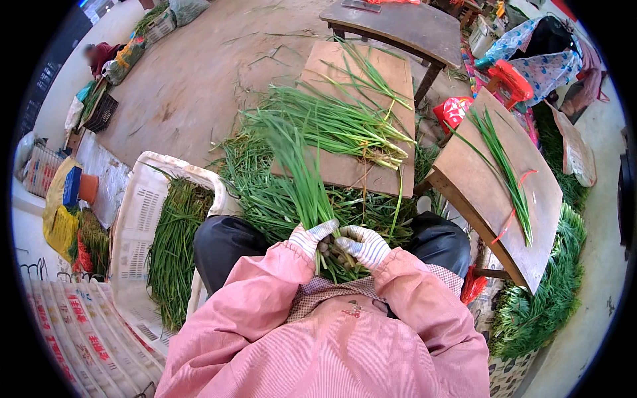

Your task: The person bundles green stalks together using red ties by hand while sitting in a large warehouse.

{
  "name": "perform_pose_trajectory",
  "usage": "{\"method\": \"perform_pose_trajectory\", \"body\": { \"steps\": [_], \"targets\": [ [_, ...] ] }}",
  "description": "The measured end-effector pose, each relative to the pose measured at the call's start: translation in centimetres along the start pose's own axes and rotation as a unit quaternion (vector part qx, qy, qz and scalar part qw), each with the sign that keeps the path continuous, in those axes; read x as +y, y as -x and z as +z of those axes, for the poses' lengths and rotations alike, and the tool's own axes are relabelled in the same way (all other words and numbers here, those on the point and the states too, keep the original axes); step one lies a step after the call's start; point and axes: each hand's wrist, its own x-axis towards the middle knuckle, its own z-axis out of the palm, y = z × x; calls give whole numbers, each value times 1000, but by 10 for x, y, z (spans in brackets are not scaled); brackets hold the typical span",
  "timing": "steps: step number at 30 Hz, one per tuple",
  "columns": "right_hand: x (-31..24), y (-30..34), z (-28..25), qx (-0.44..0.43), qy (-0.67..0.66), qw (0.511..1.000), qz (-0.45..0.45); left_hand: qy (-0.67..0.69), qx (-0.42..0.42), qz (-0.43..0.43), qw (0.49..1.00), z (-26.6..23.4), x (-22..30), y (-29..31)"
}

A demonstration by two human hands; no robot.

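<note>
Both my hands wear striped white gloves with soiled fingers. My left hand (313, 239) is closed round the lower part of a bunch of green chives (304, 182), whose leaves point up and away from me. Close beside it, my right hand (365, 247) has its fingers curled in at the stalk ends of the same bunch. What lies under those fingertips is partly hidden. Just beyond, a larger pile of chives (332, 126) lies across a brown board (395, 69), pale root ends to the right. Loose leaves (249, 179) are heaped beneath and around the board.
A white plastic basket (136, 215) with chives (178, 245) stands at my left. On my right is a wooden table (444, 162) bearing a few chives (501, 162) and a red tie (516, 211). More greens (544, 305) lie beyond it. A dark table (398, 23) stands ahead; another person (103, 56) is far left.
</note>
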Motion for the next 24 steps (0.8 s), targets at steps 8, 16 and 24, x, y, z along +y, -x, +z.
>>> {"method": "perform_pose_trajectory", "body": {
  "steps": [8,16,24],
  "targets": [
    [-3,-18,8,83,-58,995,18,20,101,165,981,8,-4,4],
    [-7,-48,17,101,113,984,-88,-35,159,282,945,-8,13,8],
    [-52,-12,-32,53,617,785,-14,112,248,438,857,-69,160,45]
  ]
}}
